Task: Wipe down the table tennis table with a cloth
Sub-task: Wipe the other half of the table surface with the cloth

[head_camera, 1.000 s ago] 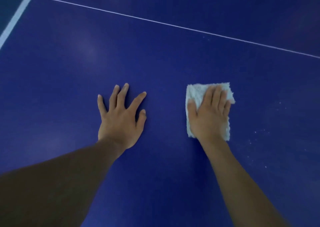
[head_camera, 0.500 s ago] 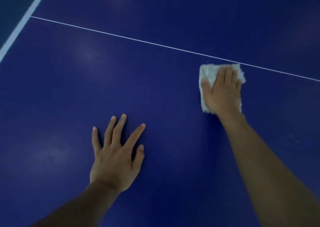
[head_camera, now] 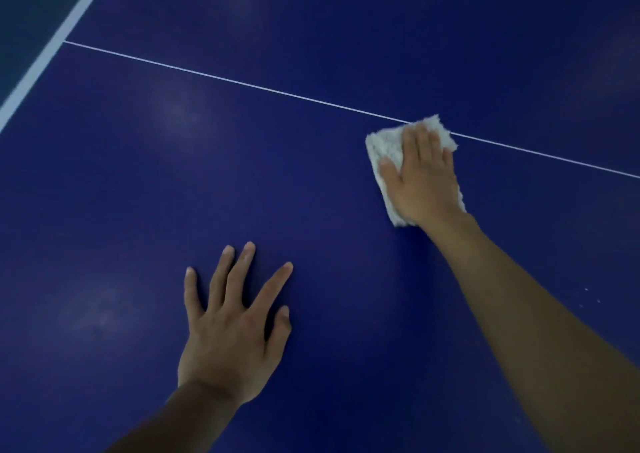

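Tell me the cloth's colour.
White, slightly fluffy; the cloth shows best in the head view, under the right hand.

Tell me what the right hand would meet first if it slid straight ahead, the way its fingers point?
The thin white line: the right hand and the white cloth under it already reach it. Beyond, only bare blue table tennis table shows, up to the picture's edge.

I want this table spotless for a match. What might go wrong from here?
The white specks beside the right forearm lie apart from the cloth and may get missed. The right hand presses flat without gripping, so the cloth could slip out. The bare left hand on the table may leave smudges.
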